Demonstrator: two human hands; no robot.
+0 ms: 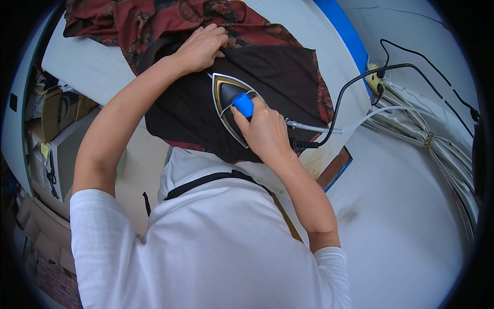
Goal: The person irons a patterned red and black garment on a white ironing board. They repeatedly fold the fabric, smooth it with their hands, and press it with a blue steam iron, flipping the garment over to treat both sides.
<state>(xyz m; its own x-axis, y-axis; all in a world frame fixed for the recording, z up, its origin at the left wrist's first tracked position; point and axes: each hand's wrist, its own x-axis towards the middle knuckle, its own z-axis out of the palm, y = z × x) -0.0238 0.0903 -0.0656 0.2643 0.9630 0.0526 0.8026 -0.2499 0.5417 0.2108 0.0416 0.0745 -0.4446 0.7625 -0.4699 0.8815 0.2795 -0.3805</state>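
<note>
My right hand [266, 125] grips the handle of a steam iron [227, 90], which has a blue part at the front of its handle. The iron rests on the dark inner side [185, 104] of a garment, its tip towards my left hand. Beyond lies the garment's red and black floral fabric [170, 19], bunched in folds. My left hand [205, 44] is on the garment where dark and floral fabric meet, fingers curled on the cloth and fingertips partly hidden. A floral edge [323, 89] shows along the dark panel's right side.
A white-covered ironing table [88, 58] lies under the garment. The iron's black cord [341, 92] and a pale hose [386, 108] run right towards a yellowish power socket [373, 79] and a tied silvery curtain [428, 139]. Cardboard boxes [50, 112] stand at the left.
</note>
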